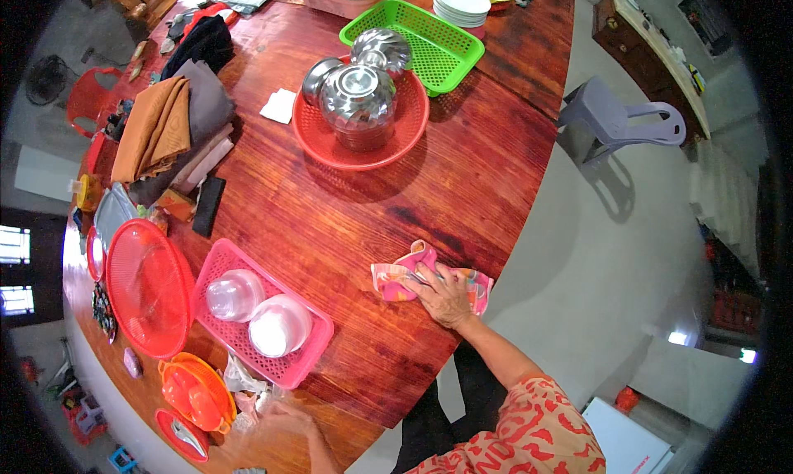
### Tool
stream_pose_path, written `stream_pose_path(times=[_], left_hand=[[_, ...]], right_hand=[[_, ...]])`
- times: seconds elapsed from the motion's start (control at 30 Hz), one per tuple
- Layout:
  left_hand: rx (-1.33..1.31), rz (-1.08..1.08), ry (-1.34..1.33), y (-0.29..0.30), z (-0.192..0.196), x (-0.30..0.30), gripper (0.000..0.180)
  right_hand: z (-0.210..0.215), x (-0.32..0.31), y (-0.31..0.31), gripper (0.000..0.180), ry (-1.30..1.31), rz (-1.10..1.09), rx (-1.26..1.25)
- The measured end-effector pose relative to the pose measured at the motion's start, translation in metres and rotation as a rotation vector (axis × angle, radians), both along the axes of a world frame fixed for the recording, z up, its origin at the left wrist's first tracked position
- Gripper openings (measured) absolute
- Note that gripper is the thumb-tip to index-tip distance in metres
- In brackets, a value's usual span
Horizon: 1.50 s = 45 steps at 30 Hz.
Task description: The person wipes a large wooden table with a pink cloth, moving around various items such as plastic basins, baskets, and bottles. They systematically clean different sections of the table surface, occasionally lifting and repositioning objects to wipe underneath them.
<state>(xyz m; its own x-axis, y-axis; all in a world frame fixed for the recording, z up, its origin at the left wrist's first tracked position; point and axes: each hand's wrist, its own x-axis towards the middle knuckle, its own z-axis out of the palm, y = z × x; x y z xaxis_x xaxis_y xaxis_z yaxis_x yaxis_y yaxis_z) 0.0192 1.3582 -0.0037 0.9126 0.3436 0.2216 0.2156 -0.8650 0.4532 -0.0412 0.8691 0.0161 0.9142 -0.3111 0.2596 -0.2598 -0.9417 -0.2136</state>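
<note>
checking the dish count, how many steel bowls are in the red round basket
3, all upside down in the red round basket: a large steel bowl in front, a smaller one behind-left, a ridged one behind-right. More could be nested underneath.

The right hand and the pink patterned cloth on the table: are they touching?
Touching. The head view shows the right hand lying flat on the pink patterned cloth, fingers spread over it, pressing it against the wooden table near its edge.

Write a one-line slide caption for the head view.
Right hand presses a pink patterned cloth onto the wooden table; left hand rests near a pink basket.
</note>
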Motion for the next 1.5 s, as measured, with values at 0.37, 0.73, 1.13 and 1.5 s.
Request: stream_pose_path(times=[0.37,0.73,1.13,1.5], left_hand=[[-0.036,-0.107,0.29,-0.153,0.046,-0.092,0.053],[0.055,-0.16,0.372,-0.218,0.041,-0.131,0.075],[0.05,-0.243,0.448,-0.225,0.049,-0.127,0.09],[0.155,-0.268,0.716,-0.22,0.062,-0.122,0.1]], right_hand=[[0.002,0.036,-0.09,0.053,0.066,-0.002,0.034],[-0.008,0.111,-0.142,0.058,0.043,-0.101,-0.07],[-0.004,0.088,-0.005,0.055,-0.012,0.287,-0.048],[0.003,0.005,0.074,0.046,0.016,0.718,0.043]])
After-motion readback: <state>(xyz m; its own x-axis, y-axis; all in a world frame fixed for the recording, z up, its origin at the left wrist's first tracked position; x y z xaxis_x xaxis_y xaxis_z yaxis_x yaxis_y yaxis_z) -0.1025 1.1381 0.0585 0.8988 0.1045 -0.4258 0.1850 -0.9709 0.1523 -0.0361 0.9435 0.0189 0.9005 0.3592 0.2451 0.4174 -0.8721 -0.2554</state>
